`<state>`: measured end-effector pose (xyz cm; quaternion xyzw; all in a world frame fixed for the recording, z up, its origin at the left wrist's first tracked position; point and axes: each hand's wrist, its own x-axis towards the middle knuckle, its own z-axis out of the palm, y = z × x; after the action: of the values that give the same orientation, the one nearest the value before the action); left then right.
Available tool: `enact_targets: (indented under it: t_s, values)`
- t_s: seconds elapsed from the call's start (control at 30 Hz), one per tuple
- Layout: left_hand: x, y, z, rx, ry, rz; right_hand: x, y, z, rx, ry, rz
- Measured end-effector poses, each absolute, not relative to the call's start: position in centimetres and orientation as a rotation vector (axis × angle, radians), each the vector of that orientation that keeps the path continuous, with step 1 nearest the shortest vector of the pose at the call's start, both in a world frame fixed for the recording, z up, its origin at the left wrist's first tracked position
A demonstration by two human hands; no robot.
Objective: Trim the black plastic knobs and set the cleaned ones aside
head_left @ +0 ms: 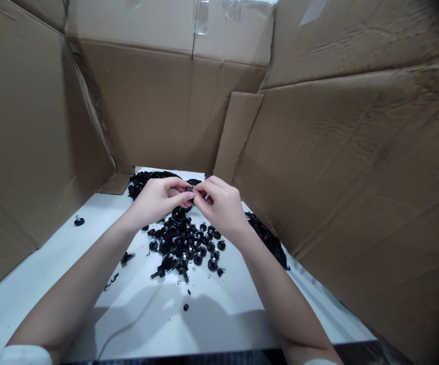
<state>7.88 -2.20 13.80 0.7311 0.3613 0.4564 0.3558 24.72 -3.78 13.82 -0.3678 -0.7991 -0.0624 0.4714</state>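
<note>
My left hand [166,196] and my right hand [221,203] meet above the far part of the white table. Between their fingertips is a small black levelling foot [190,189], which both hands pinch; the fingers cover most of it. Below the hands spreads a pile of levelling feet [181,238], black round bases with metal threaded studs, some upright and some on their sides. One stray foot [79,221] stands far to the left, and another [127,257] lies near my left forearm.
Cardboard walls [158,106] enclose the white table [234,314] at the back and sides. Black plastic material [268,241] lies along the right wall, and a dark heap [139,182] sits behind my left hand. Black scraps [111,280] and a small black ring [186,307] lie nearer.
</note>
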Motion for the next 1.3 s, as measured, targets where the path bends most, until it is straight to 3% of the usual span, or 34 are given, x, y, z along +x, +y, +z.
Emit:
enact_targets:
  t_s: [0.2, 0.37, 0.57, 0.73, 0.93, 1.1, 1.3]
  values:
    - [8.3, -3.8, 14.0, 2.166, 0.83, 1.18, 27.7, -0.5, 14.3, -1.047, -1.748, -0.216]
    - [7.9, -4.8, 14.9, 1.917, 0.546, 1.129, 32.5, 2.9, 14.1, -1.372, -1.439, -0.155]
    - [7.0, -4.2, 15.2, 1.738, 0.383, 1.14, 32.5, 1.7, 14.6, -1.514, -1.628, -0.041]
    - [6.5, -4.3, 14.8, 1.691, 0.42, 1.139, 32.0, 0.3, 15.5, -1.93, -1.731, -0.323]
    - [0.5, -3.3, 10.0, 1.866, 1.094, 0.894, 34.4, 0.2, 16.1, -2.388, -1.632, -0.282]
    - [-9.3, -1.6, 5.8, 2.003, 1.965, 0.72, 35.1, 0.1, 16.6, -2.383, -1.502, -0.277]
    - [-14.3, -1.5, 2.5, 1.823, 2.365, 0.714, 35.5, -0.5, 16.9, -2.253, -1.546, -0.215]
